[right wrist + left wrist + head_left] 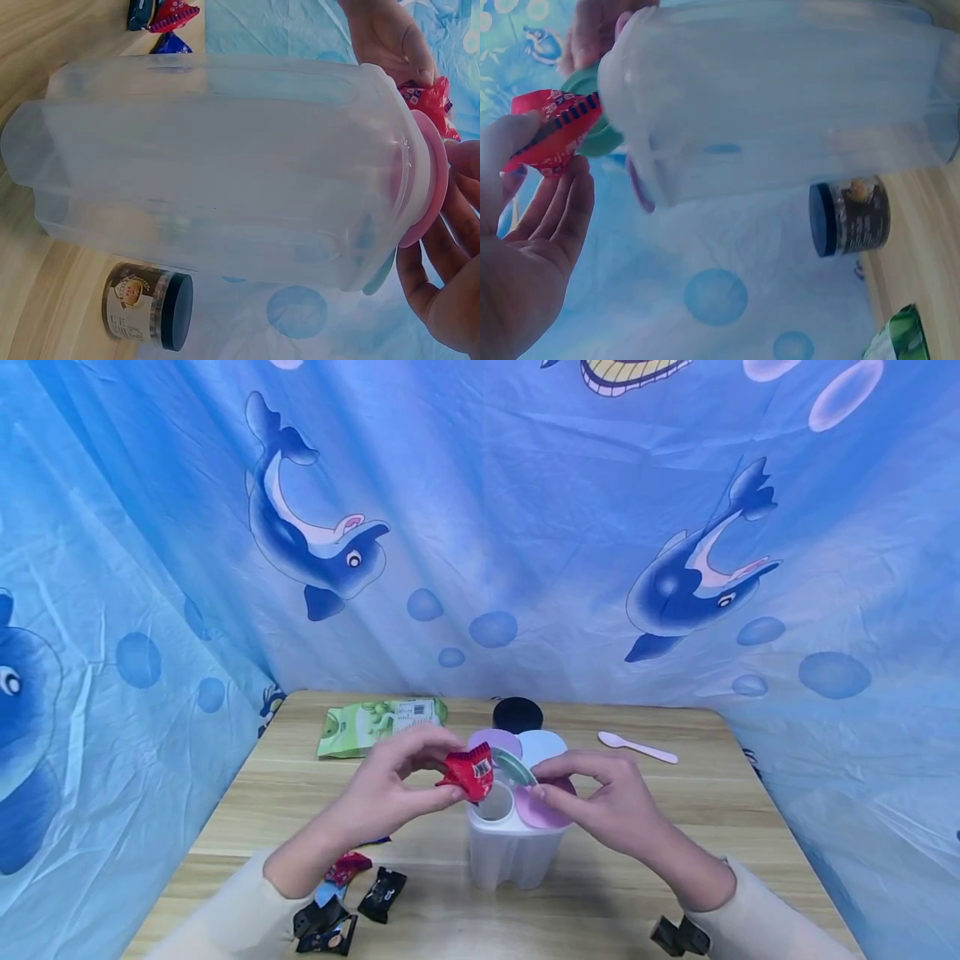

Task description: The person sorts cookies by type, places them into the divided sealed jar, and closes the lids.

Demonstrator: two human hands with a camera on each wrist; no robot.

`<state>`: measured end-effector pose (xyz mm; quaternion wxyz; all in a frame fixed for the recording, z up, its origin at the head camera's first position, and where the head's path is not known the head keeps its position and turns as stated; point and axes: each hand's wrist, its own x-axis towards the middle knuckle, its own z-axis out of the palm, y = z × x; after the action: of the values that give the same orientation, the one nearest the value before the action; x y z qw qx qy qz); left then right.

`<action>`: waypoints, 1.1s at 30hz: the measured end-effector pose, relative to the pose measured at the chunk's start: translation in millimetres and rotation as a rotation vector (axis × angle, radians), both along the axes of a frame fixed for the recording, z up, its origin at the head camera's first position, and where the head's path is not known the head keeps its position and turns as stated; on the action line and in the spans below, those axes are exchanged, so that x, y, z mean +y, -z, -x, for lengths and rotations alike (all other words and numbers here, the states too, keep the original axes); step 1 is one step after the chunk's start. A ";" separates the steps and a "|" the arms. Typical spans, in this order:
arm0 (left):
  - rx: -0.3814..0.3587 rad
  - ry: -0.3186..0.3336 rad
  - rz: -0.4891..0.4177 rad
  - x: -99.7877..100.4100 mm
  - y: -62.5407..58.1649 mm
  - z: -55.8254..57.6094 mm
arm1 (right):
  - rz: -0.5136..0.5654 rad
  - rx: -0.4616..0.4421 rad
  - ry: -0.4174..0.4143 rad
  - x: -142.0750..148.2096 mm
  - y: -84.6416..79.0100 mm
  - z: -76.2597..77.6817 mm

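My left hand (397, 781) pinches a small red wrapped snack (471, 772) between thumb and fingers, just above the uncovered round opening of a translucent white storage container (513, 853). My right hand (611, 797) pinches the rim of a green lid (513, 767), tilted up beside that opening. A pink lid (542, 808), a purple lid (495, 742) and a light blue lid (543, 747) cover the other openings. In the left wrist view, the red snack (555, 129) is at the container's mouth, overlapping the green lid (604, 139). The container looks mostly see-through, with no clear contents.
Several wrapped snacks in black, red and blue, including a black one (382, 894), lie at front left. Behind the container stands a black-lidded jar (517, 716). A green packet (378, 724) lies back left, a pink spoon (637, 747) back right. Dolphin-print curtains enclose the table (712, 818).
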<state>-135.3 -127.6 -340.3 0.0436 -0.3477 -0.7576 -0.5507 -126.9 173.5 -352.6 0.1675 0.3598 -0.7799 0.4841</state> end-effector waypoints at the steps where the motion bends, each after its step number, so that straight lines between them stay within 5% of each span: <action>1: 0.008 -0.005 0.013 2.0 1.0 -0.1 | -0.003 -0.001 0.000 -0.1 -0.3 -0.2; 7: 0.149 -0.050 0.139 11.4 5.1 0.3 | -0.017 0.001 0.005 -0.2 0.7 0.1; 16: 0.319 -0.026 0.265 20.1 10.3 2.7 | -0.026 0.018 -0.016 1.7 0.9 4.0; 33: 0.542 0.101 0.404 6.9 -8.0 15.7 | -0.032 -0.004 -0.045 2.0 1.1 7.2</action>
<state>-151.0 -120.7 -332.3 0.1461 -0.5201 -0.7941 -0.2785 -134.2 175.5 -353.7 0.1490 0.3787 -0.7796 0.4760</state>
